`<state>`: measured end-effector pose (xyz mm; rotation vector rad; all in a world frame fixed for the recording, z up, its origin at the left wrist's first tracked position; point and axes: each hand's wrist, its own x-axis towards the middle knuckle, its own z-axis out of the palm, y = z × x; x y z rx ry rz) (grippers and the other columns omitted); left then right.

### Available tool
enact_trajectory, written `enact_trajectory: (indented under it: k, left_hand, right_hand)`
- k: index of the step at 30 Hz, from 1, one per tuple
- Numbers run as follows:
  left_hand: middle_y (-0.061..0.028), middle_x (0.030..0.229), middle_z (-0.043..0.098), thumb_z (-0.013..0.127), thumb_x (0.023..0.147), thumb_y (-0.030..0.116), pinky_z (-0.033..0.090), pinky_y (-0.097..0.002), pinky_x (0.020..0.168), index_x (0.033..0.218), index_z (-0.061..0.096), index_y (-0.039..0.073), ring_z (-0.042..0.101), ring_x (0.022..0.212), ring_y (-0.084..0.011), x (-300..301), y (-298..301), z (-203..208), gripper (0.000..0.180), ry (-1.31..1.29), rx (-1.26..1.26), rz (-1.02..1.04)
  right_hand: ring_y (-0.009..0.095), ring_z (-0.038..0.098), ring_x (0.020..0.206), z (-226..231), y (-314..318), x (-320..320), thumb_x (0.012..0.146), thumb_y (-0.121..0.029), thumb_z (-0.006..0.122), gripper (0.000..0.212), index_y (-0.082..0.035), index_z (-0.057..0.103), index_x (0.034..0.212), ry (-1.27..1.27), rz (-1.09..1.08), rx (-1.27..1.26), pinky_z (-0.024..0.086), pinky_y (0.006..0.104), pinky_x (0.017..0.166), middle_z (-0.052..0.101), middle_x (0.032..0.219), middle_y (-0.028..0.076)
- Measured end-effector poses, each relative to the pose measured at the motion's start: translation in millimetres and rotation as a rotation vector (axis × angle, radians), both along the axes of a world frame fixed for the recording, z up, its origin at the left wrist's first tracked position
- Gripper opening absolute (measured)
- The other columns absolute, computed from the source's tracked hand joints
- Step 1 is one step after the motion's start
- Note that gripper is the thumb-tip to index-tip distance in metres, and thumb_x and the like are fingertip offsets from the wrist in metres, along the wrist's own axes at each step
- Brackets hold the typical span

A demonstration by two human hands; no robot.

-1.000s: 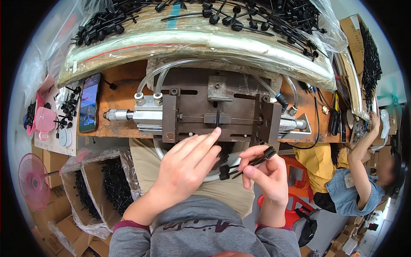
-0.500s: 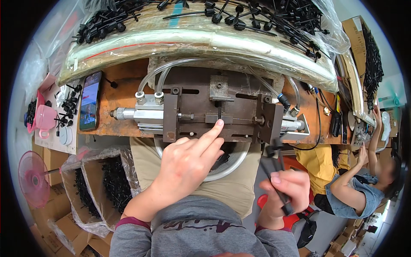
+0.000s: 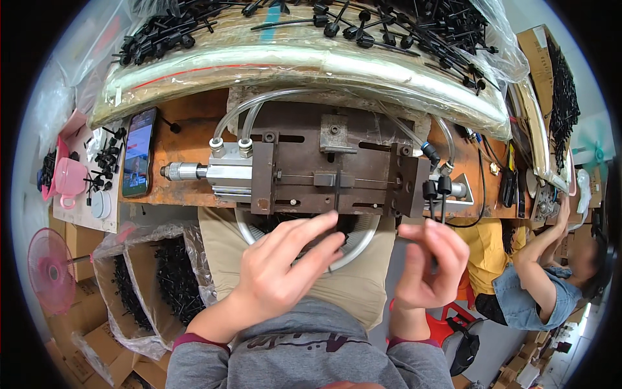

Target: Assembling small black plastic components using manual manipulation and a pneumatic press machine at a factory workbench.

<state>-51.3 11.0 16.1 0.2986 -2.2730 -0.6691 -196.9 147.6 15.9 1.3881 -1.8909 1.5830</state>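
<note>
A dark metal clamping fixture (image 3: 301, 198) sits at the bench's near edge, with a silver air cylinder (image 3: 232, 176) at its left side. Across its centre block a slim black rod (image 3: 337, 189) points toward me. My left hand (image 3: 282, 269) is open, fingers stretched and apart, the index fingertip at the rod's near end; whether it touches is unclear. To the right, my right hand (image 3: 433, 269) is closed on black capped stems (image 3: 437, 189), two round heads standing up above the fingers. Their lower parts are hidden by the hand.
Behind the fixture, a plastic-wrapped ledge (image 3: 304, 61) bears many black capped stems. A phone (image 3: 138, 152) lies left, beside a pink cup (image 3: 69, 183). Clear air hoses (image 3: 236, 110) arch over the fixture. Lined boxes (image 3: 139, 285) stand lower left. A co-worker (image 3: 541, 275) sits at right.
My left hand has drawn back toward me from the centre block, and more of the rod shows. My right hand has risen; the stems it holds now stand heads up.
</note>
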Motion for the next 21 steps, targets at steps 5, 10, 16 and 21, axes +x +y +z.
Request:
enact_trajectory:
  k: [5, 10, 16, 21]
  left_hand:
    - [-0.0118, 0.123, 0.066, 0.077, 0.071, 0.008, 0.053, -0.0301, 0.070, 0.096, 0.069, 0.002, 0.067, 0.080, -0.0215, -13.2, -7.4, -25.3, 0.026, -0.128, -0.191, 0.035]
    - [-0.0102, 0.122, 0.067, 0.078, 0.070, 0.009, 0.050, -0.0281, 0.063, 0.093, 0.070, 0.003, 0.064, 0.067, -0.0180, -18.9, -10.3, -16.4, 0.025, -0.186, -0.179, 0.041]
    - [-0.0087, 0.120, 0.068, 0.079, 0.070, 0.012, 0.048, -0.0270, 0.058, 0.092, 0.071, 0.004, 0.063, 0.063, -0.0168, -18.3, -10.8, -17.1, 0.025, -0.199, -0.164, 0.051]
    - [-0.0098, 0.117, 0.069, 0.083, 0.068, 0.016, 0.051, -0.0262, 0.061, 0.099, 0.073, 0.005, 0.067, 0.069, -0.0161, -11.5, -15.5, -4.5, 0.035, -0.148, 0.024, -0.096]
  right_hand:
    - [0.028, 0.071, 0.087, -1.5, 12.4, -1.2, 0.090, 0.012, 0.051, 0.027, 0.003, 0.051, 0.115, -0.050, 0.135, -0.018, 0.058, 0.0352, 0.078, 0.061, 0.111, 0.024]
    - [0.027, 0.071, 0.080, 2.0, 15.2, 5.4, 0.097, 0.000, 0.051, 0.017, 0.006, 0.048, 0.113, -0.402, 0.193, -0.139, 0.060, 0.0314, 0.066, 0.063, 0.108, 0.028]
    - [0.018, 0.064, 0.059, 9.0, 8.9, 4.9, 0.100, -0.011, 0.052, 0.018, 0.003, 0.049, 0.111, -0.783, 0.199, -0.089, 0.049, 0.0217, 0.052, 0.069, 0.091, 0.024]
    - [0.016, 0.061, 0.051, 7.6, 4.6, -1.1, 0.104, -0.017, 0.045, 0.022, 0.003, 0.053, 0.107, -1.010, 0.268, 0.065, 0.049, 0.0243, 0.048, 0.070, 0.085, 0.023]
